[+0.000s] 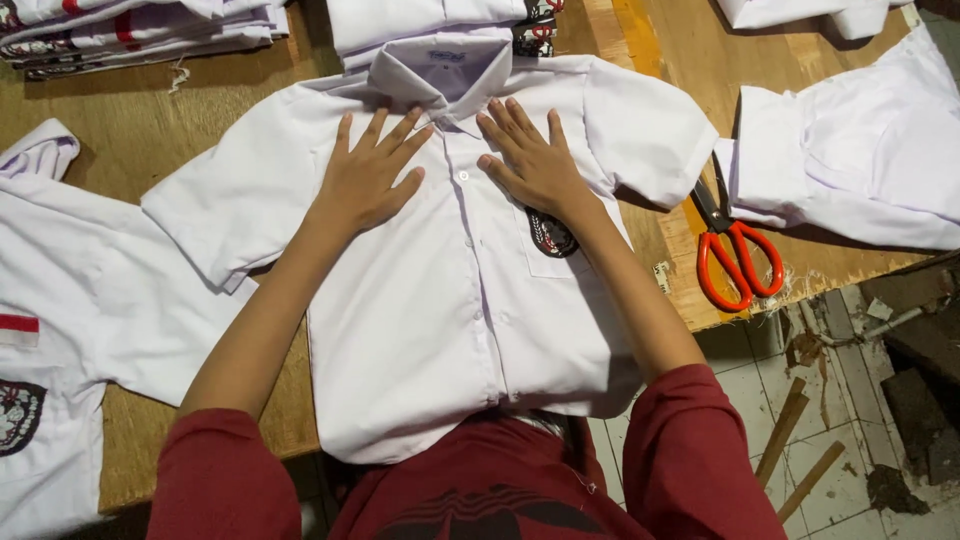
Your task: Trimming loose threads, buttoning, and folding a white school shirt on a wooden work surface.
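While a white short-sleeved shirt point(440, 300) lies front-up and buttoned on the wooden table point(140, 140), its hem hanging over the near edge, my left hand point(368, 180) rests flat on the chest left of the button placket, fingers spread wide, holding nothing; my right hand point(533, 160) lies flat and open just right of the placket, above the pocket badge point(552, 237). Orange-handled scissors point(735, 250) lie on the table beside the shirt's right sleeve. Folded shirts point(140, 30) are stacked beyond the collar, and another white shirt point(60, 310) lies to my left
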